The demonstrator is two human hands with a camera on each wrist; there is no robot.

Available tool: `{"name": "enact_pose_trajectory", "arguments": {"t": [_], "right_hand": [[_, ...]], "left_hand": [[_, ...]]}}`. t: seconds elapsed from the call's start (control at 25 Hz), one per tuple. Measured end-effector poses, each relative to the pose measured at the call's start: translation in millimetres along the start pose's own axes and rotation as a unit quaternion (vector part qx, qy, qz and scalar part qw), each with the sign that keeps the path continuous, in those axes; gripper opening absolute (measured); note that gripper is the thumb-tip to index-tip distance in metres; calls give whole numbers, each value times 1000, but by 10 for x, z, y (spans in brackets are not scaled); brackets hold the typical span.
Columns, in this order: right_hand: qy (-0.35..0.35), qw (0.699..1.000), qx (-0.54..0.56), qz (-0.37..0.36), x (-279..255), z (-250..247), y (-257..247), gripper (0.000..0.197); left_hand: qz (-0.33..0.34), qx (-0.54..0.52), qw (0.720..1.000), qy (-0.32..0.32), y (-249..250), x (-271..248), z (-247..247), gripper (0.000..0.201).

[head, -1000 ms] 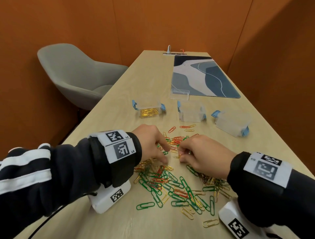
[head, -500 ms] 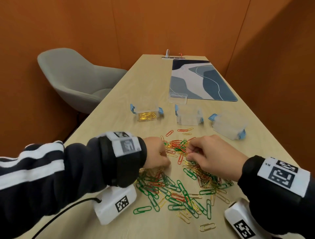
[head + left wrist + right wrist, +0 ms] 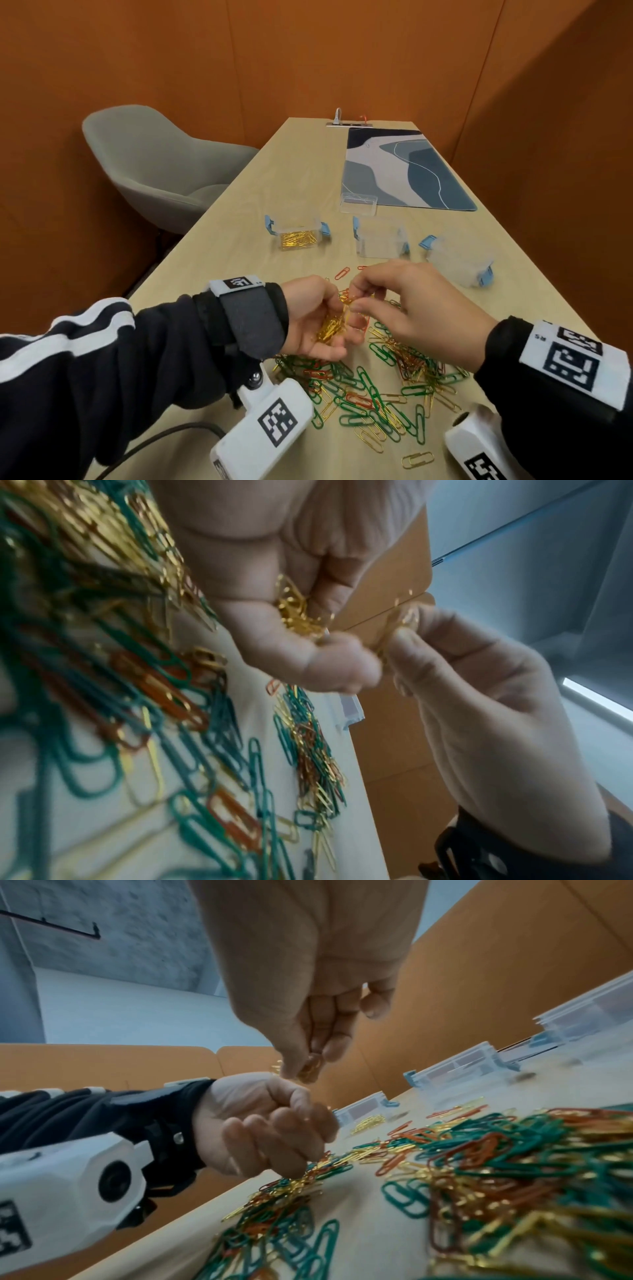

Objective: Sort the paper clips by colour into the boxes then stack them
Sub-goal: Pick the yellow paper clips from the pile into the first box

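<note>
A mixed pile of green, red and gold paper clips (image 3: 373, 387) lies on the wooden table (image 3: 219, 260) in front of me. My left hand (image 3: 322, 318) is raised palm up above the pile, fingers curled round a bunch of gold clips (image 3: 332, 327) (image 3: 296, 615). My right hand (image 3: 363, 301) pinches a few gold clips (image 3: 310, 1069) (image 3: 407, 620) just over the left palm. Three clear boxes with blue latches stand beyond: the left box (image 3: 298, 234) holds gold clips, the middle box (image 3: 382, 240) and right box (image 3: 459, 260) look empty.
A loose clear lid (image 3: 358, 204) lies behind the boxes, at the near edge of a blue-grey patterned mat (image 3: 400, 171). A grey chair (image 3: 154, 168) stands at the table's left side. Orange walls close in on all sides. A single gold clip (image 3: 418, 459) lies near the front edge.
Both hands have lifted off the pile. The left hand has turned palm up with gold clips in it, and the right hand has come over it with more gold clips.
</note>
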State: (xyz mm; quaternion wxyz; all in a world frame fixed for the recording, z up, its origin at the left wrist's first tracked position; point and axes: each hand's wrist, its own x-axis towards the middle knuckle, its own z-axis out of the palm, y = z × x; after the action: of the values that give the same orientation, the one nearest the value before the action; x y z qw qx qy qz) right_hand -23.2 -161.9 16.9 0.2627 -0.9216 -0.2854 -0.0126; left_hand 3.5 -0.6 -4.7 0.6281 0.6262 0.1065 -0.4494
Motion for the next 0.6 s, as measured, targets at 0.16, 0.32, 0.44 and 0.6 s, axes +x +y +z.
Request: {"name": "enact_pose_trajectory", "arguments": {"t": [0.16,0.32,0.44,0.6], "right_hand": [[-5,1000,-7,-14,26,14,-13,23],[-40,998,-23,42,-96,-142,177,4],[-79,993,-37,78,-205,-179,344,5],[-93,990,-31,97,-254,-165,430,4]], "left_hand": [[-35,33,999,-12,27,-16,10,43],[-13,173,976,130,417,-25,-260,38],[89,165,948,258,904,7,-515,38],[152,6,942,300,1189,178,-682,44]]}}
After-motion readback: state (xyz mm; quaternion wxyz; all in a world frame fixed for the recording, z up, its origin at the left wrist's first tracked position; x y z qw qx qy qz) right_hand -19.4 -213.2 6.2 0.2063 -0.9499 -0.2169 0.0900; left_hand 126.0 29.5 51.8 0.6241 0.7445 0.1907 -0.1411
